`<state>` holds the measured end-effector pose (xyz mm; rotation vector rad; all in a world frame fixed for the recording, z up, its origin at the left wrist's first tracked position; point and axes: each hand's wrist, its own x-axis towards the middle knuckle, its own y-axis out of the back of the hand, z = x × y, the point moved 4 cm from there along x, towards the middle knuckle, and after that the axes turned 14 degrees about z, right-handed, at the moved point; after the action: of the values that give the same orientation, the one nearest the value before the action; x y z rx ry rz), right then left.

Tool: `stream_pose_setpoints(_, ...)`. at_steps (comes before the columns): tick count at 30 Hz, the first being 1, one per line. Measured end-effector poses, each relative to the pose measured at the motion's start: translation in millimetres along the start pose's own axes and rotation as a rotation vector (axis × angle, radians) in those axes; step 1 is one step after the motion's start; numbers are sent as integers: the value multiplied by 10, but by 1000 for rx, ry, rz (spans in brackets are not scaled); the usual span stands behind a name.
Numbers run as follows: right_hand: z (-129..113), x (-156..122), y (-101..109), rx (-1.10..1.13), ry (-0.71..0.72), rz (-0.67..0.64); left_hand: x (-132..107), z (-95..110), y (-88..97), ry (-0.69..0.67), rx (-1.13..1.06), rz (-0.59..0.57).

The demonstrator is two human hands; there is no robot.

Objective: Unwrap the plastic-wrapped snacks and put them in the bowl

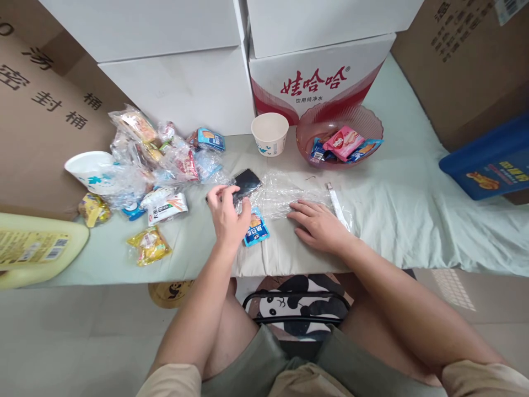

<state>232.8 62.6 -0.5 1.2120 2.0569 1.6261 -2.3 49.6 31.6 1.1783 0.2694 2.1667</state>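
My left hand (230, 216) is over the cloth with its fingers curved and the thumb apart, beside a dark phone-like slab (248, 182). Partly under the thumb side lies a blue snack packet (257, 230). My right hand (320, 225) rests flat, fingers stretched out, at the near edge of a clear plastic bag (279, 193). The bag lies flattened and crinkled between both hands. A slim white strip-shaped item (338, 207) lies just beyond my right wrist. I see nothing gripped in either hand.
Wrapped snacks (144, 149) pile up at left around a tipped paper cup (93, 168). A yellow snack packet (149, 246) lies nearer. Behind stand an upright paper cup (270, 135) and a pink bowl (303, 138) holding packets. White boxes (177, 88) wall the back; a blue container (491, 157) is right.
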Motion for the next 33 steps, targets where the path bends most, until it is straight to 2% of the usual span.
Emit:
stream_pose_setpoints(2, -3, 17, 9, -9, 1, 33, -11, 89, 37, -133, -23, 15)
stream_pose_setpoints(6, -14, 69, 50, -63, 24, 112, -161, 320, -46, -405, -175, -271)
stream_pose_setpoints(8, -15, 92, 70, -97, 29, 142, -200, 373, -76, -411, -224, -331)
stream_pose_setpoints(14, 28, 106, 33, -105, -31, 130, -82, 272, -51, -142, -255, -255)
stream_pose_setpoints(18, 60, 122, 16, -125, -12, 124, -64, 256, -32, -102, -261, -267)
stream_pose_setpoints(20, 72, 129, 43, -110, -4, 124, -52, 245, -6, -89, -271, -229)
stream_pose_setpoints(23, 76, 114, 178, 99, -40, 228, 0, 141, 58, 25, -295, -51)
stream_pose_setpoints(25, 91, 84, 288, 391, -138, 321, 23, 14, 72, 200, -364, 61)
stream_pose_setpoints(26, 104, 67, 325, 571, -217, 350, 20, -46, 53, 303, -430, 71)
stream_pose_setpoints(27, 115, 53, 343, 757, -308, 363, 7, -87, 11, 399, -515, 32)
stream_pose_setpoints(29, 116, 36, 326, 1080, -505, 355, -47, -69, -110, 514, -694, -189)
stream_pose_setpoints(31, 75, 46, 263, 1297, -665, 321, -137, 75, -211, 484, -807, -505)
stream_pose_setpoints(33, 5, 75, 177, 1414, -773, 257, -231, 243, -254, 394, -844, -729)
